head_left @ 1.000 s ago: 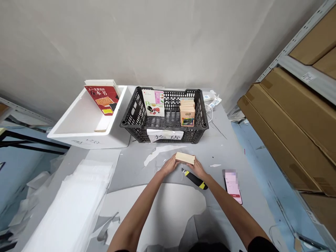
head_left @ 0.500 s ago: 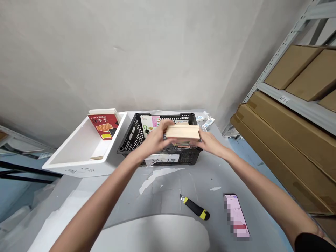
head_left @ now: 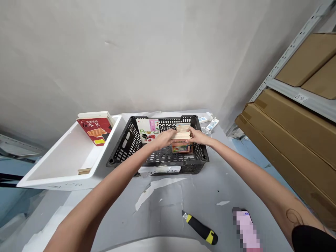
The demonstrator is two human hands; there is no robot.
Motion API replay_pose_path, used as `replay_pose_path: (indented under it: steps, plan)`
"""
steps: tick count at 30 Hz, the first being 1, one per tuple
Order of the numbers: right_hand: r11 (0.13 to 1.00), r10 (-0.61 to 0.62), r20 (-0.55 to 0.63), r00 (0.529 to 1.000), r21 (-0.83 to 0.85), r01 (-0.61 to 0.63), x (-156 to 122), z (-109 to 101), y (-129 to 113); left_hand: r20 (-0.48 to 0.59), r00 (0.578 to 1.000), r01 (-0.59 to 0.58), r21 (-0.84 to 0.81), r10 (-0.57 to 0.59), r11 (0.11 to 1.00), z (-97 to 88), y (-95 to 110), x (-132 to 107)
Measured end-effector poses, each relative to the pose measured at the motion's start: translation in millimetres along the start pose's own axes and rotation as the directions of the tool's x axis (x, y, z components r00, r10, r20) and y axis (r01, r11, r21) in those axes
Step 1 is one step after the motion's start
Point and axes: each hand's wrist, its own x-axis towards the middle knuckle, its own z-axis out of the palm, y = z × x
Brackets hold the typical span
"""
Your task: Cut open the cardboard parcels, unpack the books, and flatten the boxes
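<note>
1 white foam box [head_left: 63, 152] w/ red-cover paper book [head_left: 94, 133] | black mesh plastic crate [head_left: 189, 169] | I see L hand [head_left: 166, 137] gripping cream-paged paper books [head_left: 181, 135], at crate's R half | R hand [head_left: 197, 136] gripping same, other end | blk/yellow cutter [head_left: 199, 228] on grey tabletop [head_left: 144, 220]

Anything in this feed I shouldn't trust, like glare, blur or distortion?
In the head view: soft, even light, no harsh glare on the table; phone partly pixelated, unreadable; paper label on the black crate hard to read; utility knife fairly crisp; held books distinguishable in outline; wide-angle stretch likely exaggerates the lean of the metal shelf.
</note>
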Motion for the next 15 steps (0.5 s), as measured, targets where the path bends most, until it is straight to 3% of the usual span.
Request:
replay_pose_path:
  steps: [4, 11, 15]
  plan:
    - [0.95, 0.049, 0.089, 0.995, -0.312, -0.019, 12, 1, -2, 0.067, 0.998, 0.016, -0.02, -0.014, 1.0, 31.3, -6, 16]
    - [0.892, 0.13, 0.157, 0.979, -0.449, -0.047, 33, 27, -4, 0.165, 0.986, 0.036, -0.028, -0.031, 0.999, 79.4, -10, 40]
    - [0.875, 0.163, 0.169, 0.972, -0.48, -0.063, 41, 39, 2, 0.188, 0.981, 0.054, -0.033, -0.047, 0.998, 95.9, -16, 47]
